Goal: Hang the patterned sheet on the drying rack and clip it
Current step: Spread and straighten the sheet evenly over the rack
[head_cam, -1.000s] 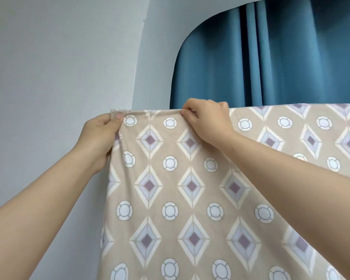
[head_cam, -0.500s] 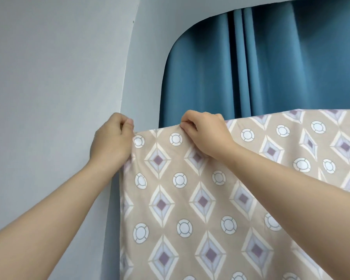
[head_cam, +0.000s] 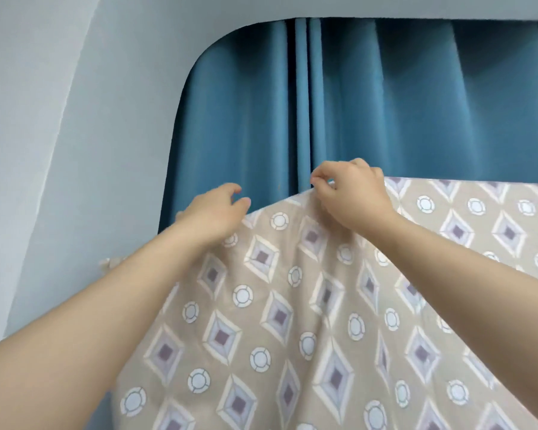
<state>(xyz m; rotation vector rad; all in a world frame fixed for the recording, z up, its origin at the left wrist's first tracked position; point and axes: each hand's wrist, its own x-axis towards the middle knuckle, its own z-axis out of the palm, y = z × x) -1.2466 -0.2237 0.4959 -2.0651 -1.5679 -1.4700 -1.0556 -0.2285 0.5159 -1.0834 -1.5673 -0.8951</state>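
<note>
Two bare hands reach up at the top edge of the patterned sheet (head_cam: 292, 321), which hangs before a blue curtain (head_cam: 416, 103): the right hand (head_cam: 351, 197) pinches that edge between thumb and fingers, while the left hand (head_cam: 213, 212) has its fingers loosely curled and apart, gripping nothing.

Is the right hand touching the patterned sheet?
Touching. The head view shows the right hand pinching the top edge of the patterned sheet, and the cloth rises to a peak at its fingers.

blue curtain (head_cam: 385, 103) behind a pale grey wall (head_cam: 75, 119)
</note>
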